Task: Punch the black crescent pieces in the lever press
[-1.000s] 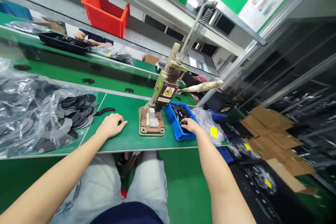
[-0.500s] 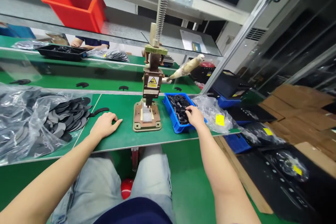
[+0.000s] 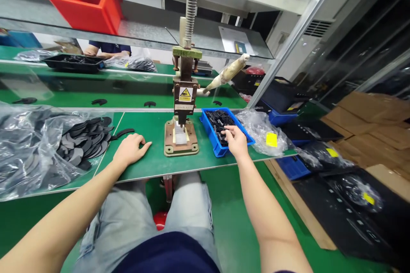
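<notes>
The right hand [image 3: 236,140] reaches over the blue bin [image 3: 221,152], its thumb and forefinger drawn close together at the small black parts [image 3: 217,120] inside. The fingertips are small in this view, so I can't fairly tell whether they have taken hold of a part. The left hand [image 3: 130,150] is released and relaxed, resting on the green table [image 3: 150,168] with fingers loosely curled and thumb held apart.

Just beyond the left hand lies 1 curved black piece [image 3: 124,132], near a heap of dark curved pieces [image 3: 86,140] at the mouth of a clear plastic bag [image 3: 28,158]; more dark shapes show through the film.

Between the 2 hands stands a hand press [image 3: 185,80] — upright, with a coil spring [image 3: 192,2] above and a worn lever [image 3: 228,73] slanting up to the right. A pale block [image 3: 181,137] sits on its base under the ram. The blue bin is just right of that base, and a second clear bag [image 3: 256,131] with a yellow label [image 3: 271,140] lies beside the bin.

Behind, 4 dark curved pieces [image 3: 149,104] are spaced along a green strip. A red bin [image 3: 80,10] rests on the grey shelf [image 3: 150,25]; under it, a co-worker's forearms [image 3: 110,54] show near a black tray [image 3: 72,66].
</notes>
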The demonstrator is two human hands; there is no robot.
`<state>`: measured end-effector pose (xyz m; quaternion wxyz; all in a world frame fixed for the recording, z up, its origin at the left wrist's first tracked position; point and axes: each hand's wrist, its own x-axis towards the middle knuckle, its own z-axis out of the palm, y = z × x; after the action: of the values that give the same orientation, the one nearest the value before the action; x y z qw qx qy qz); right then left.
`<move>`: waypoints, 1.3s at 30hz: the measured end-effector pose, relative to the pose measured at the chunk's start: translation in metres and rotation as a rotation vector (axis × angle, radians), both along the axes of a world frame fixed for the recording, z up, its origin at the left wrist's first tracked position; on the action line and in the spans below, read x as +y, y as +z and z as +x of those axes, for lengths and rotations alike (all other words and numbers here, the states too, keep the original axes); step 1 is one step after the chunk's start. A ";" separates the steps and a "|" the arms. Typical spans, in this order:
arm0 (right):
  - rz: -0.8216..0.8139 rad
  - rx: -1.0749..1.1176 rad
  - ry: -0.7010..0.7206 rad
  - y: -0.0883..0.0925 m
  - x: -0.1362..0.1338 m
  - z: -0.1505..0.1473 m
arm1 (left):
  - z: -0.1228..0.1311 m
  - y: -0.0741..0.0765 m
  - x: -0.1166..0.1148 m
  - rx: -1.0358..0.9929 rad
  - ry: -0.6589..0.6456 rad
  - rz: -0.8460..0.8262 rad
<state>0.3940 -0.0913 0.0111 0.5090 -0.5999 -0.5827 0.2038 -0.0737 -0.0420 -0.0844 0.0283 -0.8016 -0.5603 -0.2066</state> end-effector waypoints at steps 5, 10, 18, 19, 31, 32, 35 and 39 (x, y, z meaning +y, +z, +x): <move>-0.073 0.146 0.148 -0.006 -0.033 -0.054 | 0.003 0.002 0.003 -0.017 -0.024 -0.015; -0.200 0.284 0.272 -0.029 -0.055 -0.108 | 0.004 0.009 0.001 -0.084 -0.056 -0.048; -0.365 0.462 0.388 -0.066 -0.059 -0.169 | 0.021 0.021 -0.035 -0.457 -0.287 -0.097; -0.383 0.473 0.398 -0.068 -0.059 -0.173 | 0.025 0.022 -0.042 -0.507 -0.350 -0.127; -0.511 0.475 0.474 -0.073 -0.048 -0.193 | 0.036 0.028 -0.062 -0.567 -0.609 -0.290; -0.515 0.467 0.480 -0.073 -0.047 -0.194 | 0.036 0.028 -0.062 -0.570 -0.610 -0.289; -0.518 0.435 0.501 -0.073 -0.047 -0.198 | 0.037 0.029 -0.063 -0.582 -0.618 -0.291; -0.509 0.378 0.528 -0.072 -0.047 -0.201 | 0.037 0.032 -0.063 -0.570 -0.639 -0.362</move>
<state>0.1932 -0.1384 -0.0611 0.3725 -0.4884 -0.5439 0.5717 -0.0366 -0.1046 -0.0522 -0.3323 -0.8374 -0.2978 -0.3159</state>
